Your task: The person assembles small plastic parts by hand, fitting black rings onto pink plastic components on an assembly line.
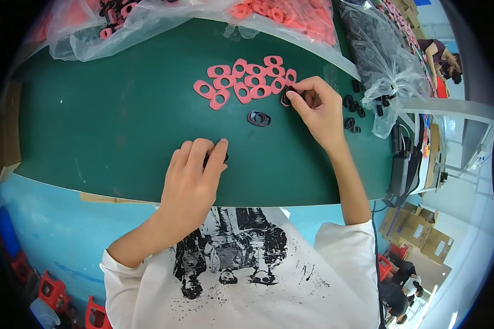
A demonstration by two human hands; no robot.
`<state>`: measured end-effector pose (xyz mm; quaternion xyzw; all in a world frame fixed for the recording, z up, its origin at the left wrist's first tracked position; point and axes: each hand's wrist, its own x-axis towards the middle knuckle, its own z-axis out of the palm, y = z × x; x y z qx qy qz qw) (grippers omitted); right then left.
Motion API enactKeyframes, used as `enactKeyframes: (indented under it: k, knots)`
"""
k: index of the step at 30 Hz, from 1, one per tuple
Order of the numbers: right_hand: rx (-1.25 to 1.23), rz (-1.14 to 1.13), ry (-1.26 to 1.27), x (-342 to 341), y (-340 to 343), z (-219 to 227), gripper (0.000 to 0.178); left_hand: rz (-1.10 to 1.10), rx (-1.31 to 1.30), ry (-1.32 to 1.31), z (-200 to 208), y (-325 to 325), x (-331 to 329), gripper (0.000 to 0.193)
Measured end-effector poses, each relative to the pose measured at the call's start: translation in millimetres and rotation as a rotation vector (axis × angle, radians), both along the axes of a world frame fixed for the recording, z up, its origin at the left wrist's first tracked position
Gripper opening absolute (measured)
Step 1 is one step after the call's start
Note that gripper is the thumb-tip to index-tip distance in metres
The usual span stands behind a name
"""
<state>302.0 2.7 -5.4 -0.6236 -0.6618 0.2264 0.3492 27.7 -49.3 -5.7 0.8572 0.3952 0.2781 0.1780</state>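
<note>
Right hand (321,106) up at the far side: thumb and fingertips pinched together on a dark piece (286,98) with pink showing along its edge, right beside the pink cluster. Left hand (192,168), nearer the body, has its fingers curled closed around a black part (225,158), mostly hidden, so its shape I can't call.

Here's the risk: that right-hand pinch looks small and fingertip-only, so an off-centre squeeze could let the piece slip or twist. Those knuckles sit close to the nearest pink frames, too; a careless sweep could scatter them.

Now the pieces themselves! Pink frames (247,80), flat and rounded, each with an oval opening, lie loosely grouped on the green tabletop (93,120), some touching. Between the hands lies a glossy dark frame (252,117), a raised ring about its opening and a trace of reddish edge.

Further right, beyond the right wrist, small black rings (354,106) lie scattered near a clear plastic bag (384,57). Along the far edge, another bag spills over with pink pieces (291,17), and at far left a plastic sheet (93,48) holds pink and black ones.
</note>
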Motion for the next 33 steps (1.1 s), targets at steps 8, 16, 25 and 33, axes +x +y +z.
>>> enactKeyframes:
  k: [8, 16, 25, 33]
  knots:
    - [0.209, 0.074, -0.214, -1.7, 3.4, 2.3, 0.016, 0.010, -0.050, -0.060, -0.4, -0.7, -3.2, 0.038]
    - [0.280, 0.267, -0.295, 16.9, -2.3, 1.2, 0.028, -0.007, -0.006, -0.060, -1.9, -0.5, -2.7, 0.031]
    - [0.322, 0.493, -0.337, 20.5, 19.7, 9.5, 0.030, 0.029, -0.017, -0.035, 2.8, -1.7, -2.1, 0.034]
    - [0.037, 0.701, -0.466, 10.3, 38.8, 49.6, 0.029, -0.013, -0.038, 0.004, 9.8, 2.9, -9.2, 0.031]
